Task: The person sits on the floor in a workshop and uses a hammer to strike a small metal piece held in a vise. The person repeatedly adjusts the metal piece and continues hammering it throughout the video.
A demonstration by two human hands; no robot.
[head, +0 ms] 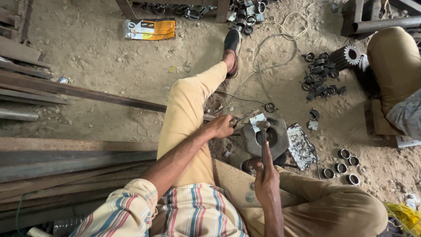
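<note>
Left hand (220,126) clamped on pliers (239,119), right hand (265,173) clamped on hammer (263,136) over steel block (280,138); risk of glancing onto knuckles, workpiece slipping

One head-worn camera looks steeply down, close over the lap and workshop floor (109,66).

I note open dirt floor (109,66) left of the anvil block (280,140); metal rings (340,166) and a second person's knee (394,61) crowd its right.

Striped short-sleeved shirt (193,215); tan trousers (188,109); black slip-on shoe (232,44) with red trim.
</note>
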